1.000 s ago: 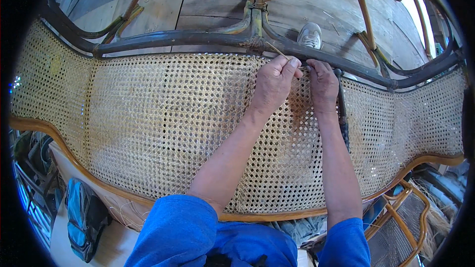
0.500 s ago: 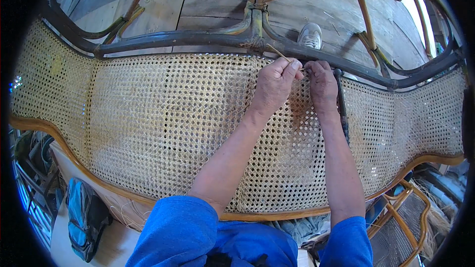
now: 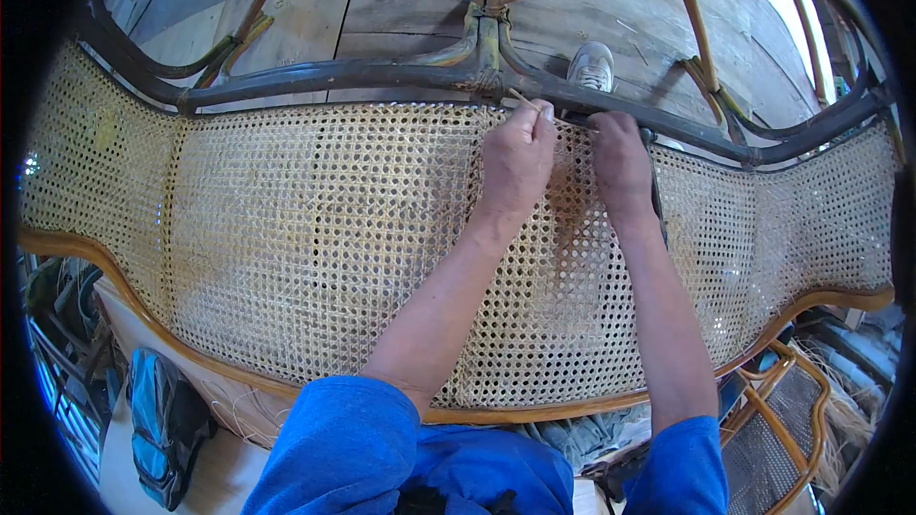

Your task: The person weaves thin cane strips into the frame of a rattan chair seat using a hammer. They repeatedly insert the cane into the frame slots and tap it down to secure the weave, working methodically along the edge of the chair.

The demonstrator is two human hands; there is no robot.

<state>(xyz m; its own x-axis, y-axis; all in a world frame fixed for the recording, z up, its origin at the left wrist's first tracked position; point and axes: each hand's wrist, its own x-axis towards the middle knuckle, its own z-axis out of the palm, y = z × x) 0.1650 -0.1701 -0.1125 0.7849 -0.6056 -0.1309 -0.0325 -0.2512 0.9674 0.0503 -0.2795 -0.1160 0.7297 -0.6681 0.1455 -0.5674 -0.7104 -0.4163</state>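
Pinches a strip (image 3: 521, 97) between thumb and fingers of the left hand (image 3: 516, 160), on the near side of the rail (image 3: 324, 79). Points its free end up-left from the fingers, with long axis slanted, overlapping the rail in view; cannot tell if touching. Has the left as the nearer hand, directly on the strip. Curls the fingers of the right hand (image 3: 622, 157) farther right along the rail; cannot tell if gripping anything. Shows a dark tool (image 3: 658, 198) beside that hand, running away from the rail.

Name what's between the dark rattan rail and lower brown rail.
In the head view: woven cane webbing, under the left hand, right hand, both forearms and a dark rod.
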